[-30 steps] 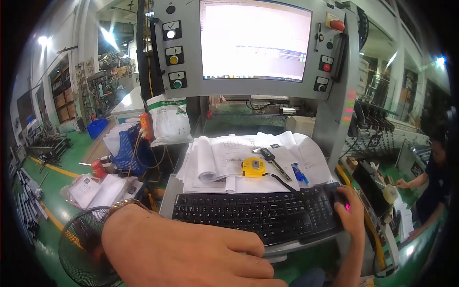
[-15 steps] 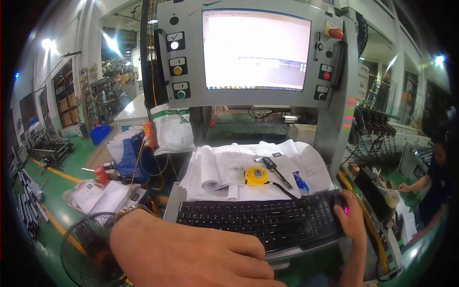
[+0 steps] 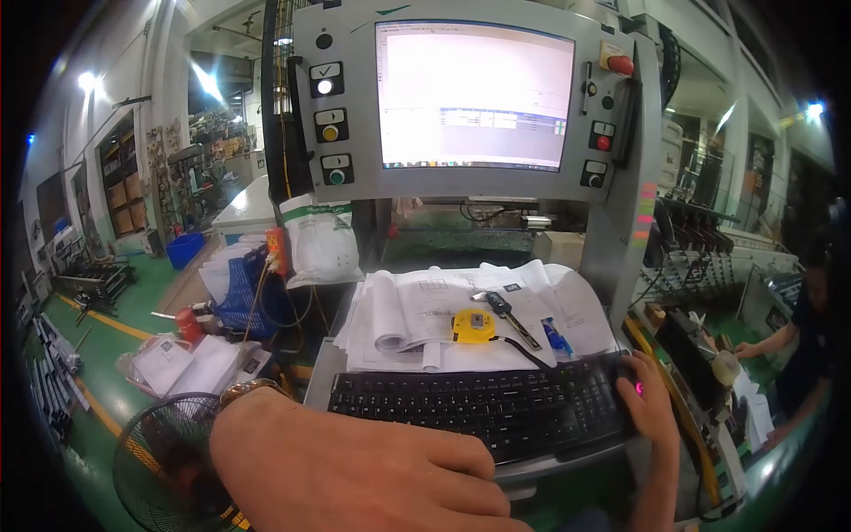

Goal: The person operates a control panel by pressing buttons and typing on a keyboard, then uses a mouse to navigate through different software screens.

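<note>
In the head view my right hand (image 3: 649, 397) rests around a dark computer mouse (image 3: 627, 365) at the keyboard's right end; a pink light glows beside the thumb. My left hand (image 3: 372, 470) spans the near foreground, back upward, in front of the black keyboard (image 3: 461, 403). Its fingers point right with gaps between them, their tips partly hidden, and nothing shows in them. Beyond the keyboard lie printed paper sheets (image 3: 417, 306). On them are a yellow tape measure (image 3: 473, 326), a caliper-like black tool (image 3: 514, 321) and a blue item (image 3: 557, 337).
A lit monitor (image 3: 474, 89) sits in a grey control panel (image 3: 355, 182) with push buttons. A white bag (image 3: 322, 241) hangs below its left side. A black mesh fan (image 3: 168, 461) stands lower left. At far right, a person's arm (image 3: 767, 341) reaches over a cluttered bench.
My left hand has shifted very slightly to the right. My right hand stays on the mouse, and the view is almost unchanged.
</note>
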`<state>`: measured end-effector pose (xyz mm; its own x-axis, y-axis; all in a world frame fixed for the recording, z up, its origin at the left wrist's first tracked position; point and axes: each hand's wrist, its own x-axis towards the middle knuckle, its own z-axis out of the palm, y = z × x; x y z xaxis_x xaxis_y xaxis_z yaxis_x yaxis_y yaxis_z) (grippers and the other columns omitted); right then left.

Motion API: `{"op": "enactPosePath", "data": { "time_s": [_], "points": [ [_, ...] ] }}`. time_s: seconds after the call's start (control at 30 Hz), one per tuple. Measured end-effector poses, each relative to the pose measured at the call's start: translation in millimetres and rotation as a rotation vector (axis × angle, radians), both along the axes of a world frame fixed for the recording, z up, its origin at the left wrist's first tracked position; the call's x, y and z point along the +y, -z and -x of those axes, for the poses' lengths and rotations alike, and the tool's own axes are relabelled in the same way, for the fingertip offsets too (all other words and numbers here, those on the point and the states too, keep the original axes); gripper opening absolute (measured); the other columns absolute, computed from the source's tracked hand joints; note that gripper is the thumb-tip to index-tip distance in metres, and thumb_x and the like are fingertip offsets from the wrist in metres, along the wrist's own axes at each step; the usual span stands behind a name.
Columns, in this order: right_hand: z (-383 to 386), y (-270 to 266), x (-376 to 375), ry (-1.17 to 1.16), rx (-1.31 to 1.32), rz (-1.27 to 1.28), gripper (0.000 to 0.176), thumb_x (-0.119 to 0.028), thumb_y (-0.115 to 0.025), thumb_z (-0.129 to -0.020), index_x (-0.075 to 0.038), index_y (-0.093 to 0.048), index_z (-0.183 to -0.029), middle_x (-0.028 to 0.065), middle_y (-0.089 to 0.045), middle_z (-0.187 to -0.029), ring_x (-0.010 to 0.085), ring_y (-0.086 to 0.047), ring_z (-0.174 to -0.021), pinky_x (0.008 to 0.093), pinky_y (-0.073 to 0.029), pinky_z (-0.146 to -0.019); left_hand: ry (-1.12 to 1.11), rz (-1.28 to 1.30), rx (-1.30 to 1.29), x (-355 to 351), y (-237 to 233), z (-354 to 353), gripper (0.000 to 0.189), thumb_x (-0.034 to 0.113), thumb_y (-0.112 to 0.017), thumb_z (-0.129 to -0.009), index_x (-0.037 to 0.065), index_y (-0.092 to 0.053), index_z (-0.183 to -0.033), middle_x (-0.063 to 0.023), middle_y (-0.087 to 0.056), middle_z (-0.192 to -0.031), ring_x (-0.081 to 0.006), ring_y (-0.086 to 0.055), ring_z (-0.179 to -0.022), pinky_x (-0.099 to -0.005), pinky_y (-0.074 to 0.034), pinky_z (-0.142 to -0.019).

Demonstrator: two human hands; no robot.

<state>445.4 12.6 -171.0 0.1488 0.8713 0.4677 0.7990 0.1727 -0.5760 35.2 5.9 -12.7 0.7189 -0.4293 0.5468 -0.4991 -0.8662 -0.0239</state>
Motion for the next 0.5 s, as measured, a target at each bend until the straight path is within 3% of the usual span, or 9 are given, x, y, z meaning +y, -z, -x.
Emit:
{"op": "enactPosePath", "data": {
  "time_s": [0.3,0.43,0.5],
  "points": [
    [0.5,4.2,-0.2,0.014,0.016,-0.071,0.054,-0.017,-0.072,-0.087,0.001,-0.061,-0.137,0.0220,-0.056,-0.151,0.0395,-0.057,-0.137,0.0422,-0.044,-0.113,0.011,-0.040,0.039,5.5,1.3,-2.7,0.079,0.065,-0.059,-0.101,-0.001,-0.064,-0.145,-0.0151,-0.073,-0.113,-0.0273,-0.071,-0.092,-0.0376,-0.050,-0.079],
    [0.1,4.7,-0.9,0.039,-0.003,-0.095,0.056,-0.013,-0.072,-0.083,0.001,-0.062,-0.135,0.0215,-0.059,-0.147,0.0389,-0.058,-0.137,0.0421,-0.044,-0.115,-0.016,0.133,0.095,-4.3,-9.1,-0.7,0.077,0.062,-0.060,-0.101,-0.001,-0.064,-0.145,-0.0150,-0.073,-0.114,-0.0269,-0.071,-0.093,-0.0376,-0.050,-0.079],
    [0.9,5.3,-1.2,0.052,0.013,-0.098,0.056,-0.012,-0.072,-0.082,0.001,-0.062,-0.135,0.0212,-0.060,-0.146,0.0389,-0.058,-0.136,0.0423,-0.044,-0.115,-0.021,0.091,0.128,-3.0,-12.1,0.0,0.076,0.062,-0.060,-0.101,-0.001,-0.064,-0.145,-0.0149,-0.073,-0.114,-0.0266,-0.071,-0.094,-0.0376,-0.050,-0.079]
  ]
}}
